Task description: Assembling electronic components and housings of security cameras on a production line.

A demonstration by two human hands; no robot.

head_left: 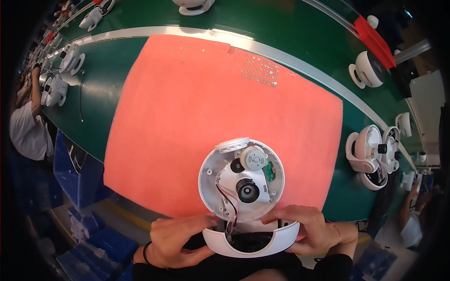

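A round white device housing (204, 187) lies open on the pink mat, at the mat's near edge. Inside it sit a black lens (247, 190), a silver motor (253, 158), a black gear (237, 165) and a small green circuit board (269, 172). Red and black wires (227, 196) run from it toward a curved white shell (262, 249) with a notched rim and dark inside. My left hand (176, 239) grips the shell's left end, thumb below and fingers on top. At the other end my right hand (311, 229) holds it, a finger reaching to the housing's lower rim.
The pink mat (187, 117) carries rows of small screws (260, 70) at its far side. Assembled white devices stand right (363, 150) and left (56, 89). A metal rail (290, 65) borders the mat; beyond it is a green belt (262, 23). Another person (30, 126) sits left.
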